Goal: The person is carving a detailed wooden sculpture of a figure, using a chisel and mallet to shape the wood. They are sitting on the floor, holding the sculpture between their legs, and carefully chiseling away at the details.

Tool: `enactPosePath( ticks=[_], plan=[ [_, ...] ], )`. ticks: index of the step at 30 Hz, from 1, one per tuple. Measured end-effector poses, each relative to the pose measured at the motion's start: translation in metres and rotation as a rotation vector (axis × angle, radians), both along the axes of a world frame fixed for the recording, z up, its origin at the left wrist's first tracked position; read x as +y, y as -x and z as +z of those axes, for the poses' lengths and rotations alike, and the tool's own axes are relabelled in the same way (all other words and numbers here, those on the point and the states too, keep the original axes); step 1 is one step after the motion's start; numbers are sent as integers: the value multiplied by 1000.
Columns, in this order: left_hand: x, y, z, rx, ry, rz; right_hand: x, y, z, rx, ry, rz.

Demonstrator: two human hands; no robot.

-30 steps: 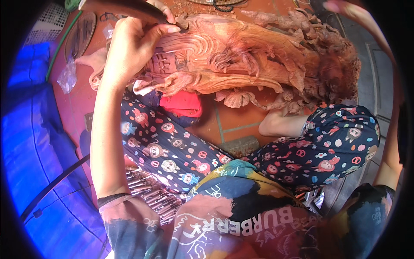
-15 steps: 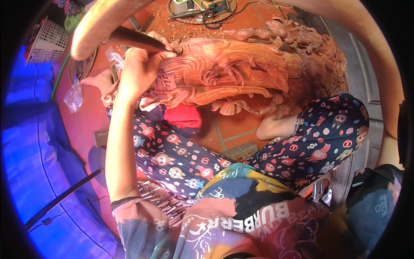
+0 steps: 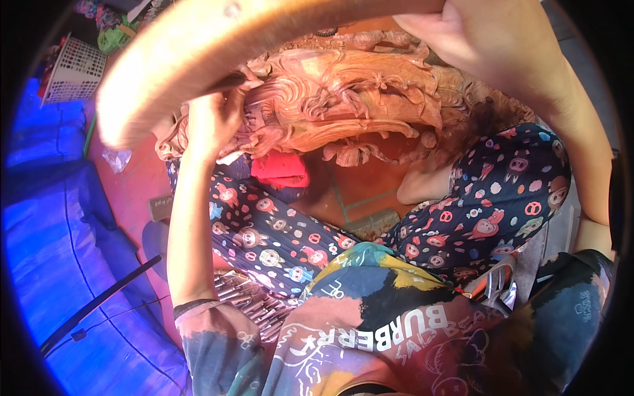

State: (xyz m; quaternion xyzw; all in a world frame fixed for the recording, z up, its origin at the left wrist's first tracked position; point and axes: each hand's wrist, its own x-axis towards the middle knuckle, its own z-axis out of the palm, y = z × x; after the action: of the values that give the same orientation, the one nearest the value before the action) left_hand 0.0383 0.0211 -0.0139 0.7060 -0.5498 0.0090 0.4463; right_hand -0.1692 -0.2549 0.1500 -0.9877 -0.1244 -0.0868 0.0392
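A large reddish wood carving (image 3: 370, 92), with flowing lines and flower shapes, lies across the floor in front of me. At its left end my left hand (image 3: 218, 119) is closed around a dark chisel (image 3: 230, 83), its tip by the carved surface. Most of the chisel is hidden behind a thick, pale, curved wooden mallet (image 3: 218, 49). My right hand (image 3: 456, 30), raised at the upper right, is wrapped round the mallet's narrow end. The mallet hangs over the carving and my left hand, its thick end blurred at the left.
Many chisels (image 3: 254, 307) lie beside my left thigh. A folded red cloth (image 3: 281, 170) sits under the carving's near edge. A wooden block (image 3: 373, 223) lies between my legs. At left are a white basket (image 3: 74, 69), a plastic bag (image 3: 117, 160) and blue sheeting (image 3: 49, 218).
The mallet has come up closer to the camera, now covering more of the chisel and the far floor. My right hand has come into view; my left hand stays at the carving's left end.
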Motion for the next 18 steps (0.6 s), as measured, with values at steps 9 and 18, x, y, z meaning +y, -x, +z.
enactPosePath(
  ticks=[9,18],
  plan=[
    [0,1,6,130,27,-61,5,2,-2,-87,22,39],
    [1,-4,-4,119,0,-34,14,-7,-7,-246,141,147]
  ],
)
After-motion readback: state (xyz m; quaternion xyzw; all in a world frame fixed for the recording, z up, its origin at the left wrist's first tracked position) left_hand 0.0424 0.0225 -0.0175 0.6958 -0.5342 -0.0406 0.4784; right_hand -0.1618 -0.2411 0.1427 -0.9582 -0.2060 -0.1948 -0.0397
